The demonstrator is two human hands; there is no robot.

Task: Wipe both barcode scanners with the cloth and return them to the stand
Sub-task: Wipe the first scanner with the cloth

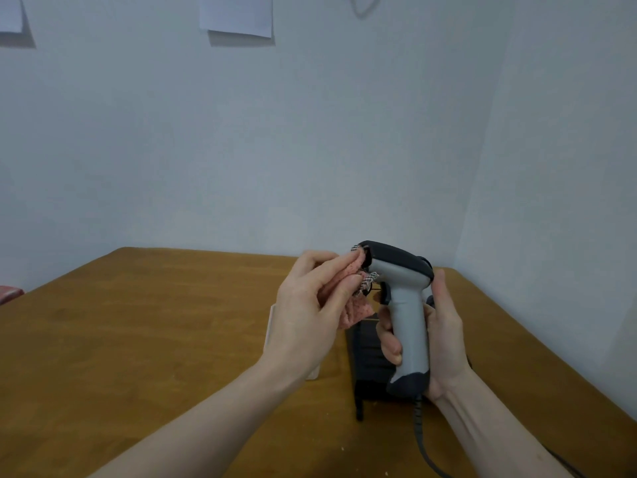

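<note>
Gripping the handle of a grey scanner (408,305), the right hand (437,339) holds it upright above the table (138,339), fingers curled round the grip, nose pointing to 9 o'clock. At 9 o'clock of the nose, the left hand (310,312) pinches a pink cloth (348,298) against the scanner's front. A black stand (368,367) sits on the table at 6 o'clock below the cloth. A cord (422,439) hangs from the handle's base.

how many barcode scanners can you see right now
1 for sure: the grey barcode scanner held upright in the right hand above the table. A second may be hidden behind the hands, among the dark shapes there.
</note>
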